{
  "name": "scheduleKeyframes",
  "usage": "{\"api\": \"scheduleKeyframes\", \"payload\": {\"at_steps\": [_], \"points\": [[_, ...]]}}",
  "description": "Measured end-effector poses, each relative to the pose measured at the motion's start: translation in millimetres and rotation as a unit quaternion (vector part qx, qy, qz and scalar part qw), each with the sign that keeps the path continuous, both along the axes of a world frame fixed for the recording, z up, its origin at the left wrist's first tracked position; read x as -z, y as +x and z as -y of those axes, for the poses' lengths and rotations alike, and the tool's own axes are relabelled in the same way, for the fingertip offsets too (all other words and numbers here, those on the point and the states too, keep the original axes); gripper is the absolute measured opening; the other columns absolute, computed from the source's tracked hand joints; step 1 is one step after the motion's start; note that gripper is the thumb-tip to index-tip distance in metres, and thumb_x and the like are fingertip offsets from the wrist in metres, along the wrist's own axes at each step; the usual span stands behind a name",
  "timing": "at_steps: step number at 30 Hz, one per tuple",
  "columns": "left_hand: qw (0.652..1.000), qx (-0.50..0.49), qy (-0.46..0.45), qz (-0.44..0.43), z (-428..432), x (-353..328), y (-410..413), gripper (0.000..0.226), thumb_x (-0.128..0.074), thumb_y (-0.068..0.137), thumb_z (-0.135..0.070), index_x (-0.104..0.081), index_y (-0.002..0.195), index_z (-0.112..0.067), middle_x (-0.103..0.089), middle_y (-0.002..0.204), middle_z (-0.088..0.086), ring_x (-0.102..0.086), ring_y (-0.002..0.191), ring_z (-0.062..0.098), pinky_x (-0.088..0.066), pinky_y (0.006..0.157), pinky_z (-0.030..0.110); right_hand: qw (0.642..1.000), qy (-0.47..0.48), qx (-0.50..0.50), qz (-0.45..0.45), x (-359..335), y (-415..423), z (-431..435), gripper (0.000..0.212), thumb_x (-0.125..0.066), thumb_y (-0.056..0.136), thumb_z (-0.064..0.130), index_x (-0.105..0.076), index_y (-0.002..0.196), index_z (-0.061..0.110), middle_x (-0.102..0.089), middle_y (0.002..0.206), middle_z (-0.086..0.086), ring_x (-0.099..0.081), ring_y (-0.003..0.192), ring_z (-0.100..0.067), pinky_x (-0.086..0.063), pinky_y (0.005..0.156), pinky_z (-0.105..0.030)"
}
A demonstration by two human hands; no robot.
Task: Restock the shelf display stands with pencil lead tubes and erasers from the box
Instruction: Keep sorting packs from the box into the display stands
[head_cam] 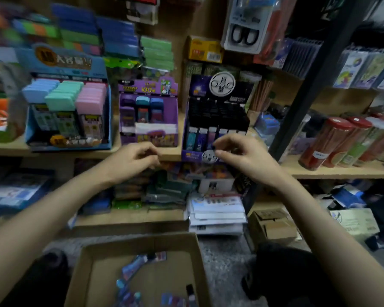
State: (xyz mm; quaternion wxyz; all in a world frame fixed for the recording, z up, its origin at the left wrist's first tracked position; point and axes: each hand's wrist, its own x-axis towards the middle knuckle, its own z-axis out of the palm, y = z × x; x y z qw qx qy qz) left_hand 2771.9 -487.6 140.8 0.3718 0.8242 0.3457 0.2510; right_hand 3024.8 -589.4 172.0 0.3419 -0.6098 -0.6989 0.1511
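A dark purple display stand on the middle shelf holds rows of black-capped pencil lead tubes. My right hand is at its front row, with thumb and forefinger pinched on a small dark-tipped pencil lead tube. My left hand hovers at the shelf edge below the purple eraser stand; its fingers are curled and nothing shows in them. A blue stand of pastel erasers is to the left. The open cardboard box lies below, with several loose tubes inside.
Red-lidded pencil canisters lie on the shelf to the right, behind a dark upright post. Stacked packets fill the lower shelf. Small cartons sit on the floor at the right. Scissors packs hang above.
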Motion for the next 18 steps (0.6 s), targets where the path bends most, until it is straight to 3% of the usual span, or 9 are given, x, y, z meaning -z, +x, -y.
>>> {"api": "scheduleKeyframes", "payload": {"at_steps": [3,6,9,11,12,15,17,18], "points": [[0.984,0.011,-0.012,-0.176,14.4,47.8,-34.9,0.015,-0.054,0.093,-0.021,-0.062,0.106,-0.02,-0.064,0.1,-0.004,-0.059,0.094,0.01,-0.044,0.078,0.023,0.993,-0.078,-0.038,0.083,40.4,-30.7,12.0,0.017,-0.061,0.09,0.025,-0.063,0.105,0.017,-0.066,0.096,0.007,-0.06,0.087,-0.003,-0.046,0.077,-0.016],[0.967,-0.003,-0.066,-0.245,30.7,106.3,-61.8,0.018,-0.057,0.093,-0.02,-0.062,0.108,-0.015,-0.064,0.102,0.0,-0.059,0.096,0.015,-0.044,0.081,0.025,0.976,-0.166,-0.069,0.125,98.9,-57.7,20.7,0.02,-0.059,0.091,0.024,-0.063,0.107,0.011,-0.067,0.103,-0.005,-0.061,0.094,-0.016,-0.045,0.079,-0.026],[0.962,-0.046,-0.132,-0.233,50.7,169.4,-83.4,0.017,-0.058,0.09,-0.007,-0.064,0.105,-0.001,-0.062,0.097,0.008,-0.057,0.09,0.018,-0.04,0.069,0.017,0.947,-0.276,-0.075,0.147,165.7,-78.0,30.4,0.022,-0.056,0.092,0.022,-0.061,0.11,0.009,-0.065,0.108,-0.009,-0.059,0.1,-0.024,-0.044,0.082,-0.031],[0.949,-0.089,-0.208,-0.218,67.3,207.3,-95.2,0.013,-0.057,0.089,0.0,-0.063,0.1,0.003,-0.06,0.091,0.01,-0.053,0.085,0.015,-0.037,0.06,0.01,0.931,-0.335,-0.063,0.128,207.7,-86.5,37.3,0.022,-0.055,0.092,0.02,-0.061,0.11,0.01,-0.065,0.108,-0.009,-0.059,0.102,-0.024,-0.043,0.08,-0.028],[0.941,-0.109,-0.245,-0.205,76.3,224.9,-100.3,0.008,-0.057,0.088,0.004,-0.062,0.092,0.001,-0.058,0.087,0.009,-0.053,0.081,0.012,-0.036,0.059,0.009,0.923,-0.363,-0.056,0.117,227.4,-90.2,41.0,0.022,-0.054,0.091,0.018,-0.062,0.11,0.01,-0.065,0.109,-0.009,-0.059,0.104,-0.023,-0.041,0.079,-0.024],[0.915,-0.156,-0.339,-0.157,103.7,275.8,-116.3,0.029,-0.058,0.084,0.012,-0.051,0.069,-0.012,-0.052,0.074,0.002,-0.054,0.06,0.001,-0.038,0.059,0.009,0.9,-0.426,-0.033,0.087,280.8,-97.5,51.9,0.024,-0.053,0.09,0.013,-0.062,0.112,0.008,-0.063,0.117,-0.011,-0.056,0.109,-0.023,-0.038,0.083,-0.021],[0.895,-0.189,-0.375,-0.151,122.8,304.5,-126.5,0.02,-0.066,0.079,0.009,-0.054,0.078,-0.006,-0.057,0.08,0.01,-0.058,0.071,0.012,-0.043,0.065,0.013,0.889,-0.454,0.015,0.05,311.5,-100.6,61.0,0.026,-0.058,0.089,0.016,-0.06,0.114,0.007,-0.062,0.118,-0.012,-0.057,0.109,-0.024,-0.041,0.088,-0.024],[0.886,-0.211,-0.383,-0.156,130.4,319.1,-130.8,0.021,-0.071,0.076,0.006,-0.056,0.088,-0.001,-0.06,0.09,0.016,-0.06,0.083,0.023,-0.048,0.074,0.023,0.884,-0.463,0.05,0.027,325.5,-102.4,66.1,0.029,-0.06,0.089,0.018,-0.058,0.115,0.006,-0.061,0.119,-0.013,-0.057,0.109,-0.026,-0.042,0.09,-0.027]]}}
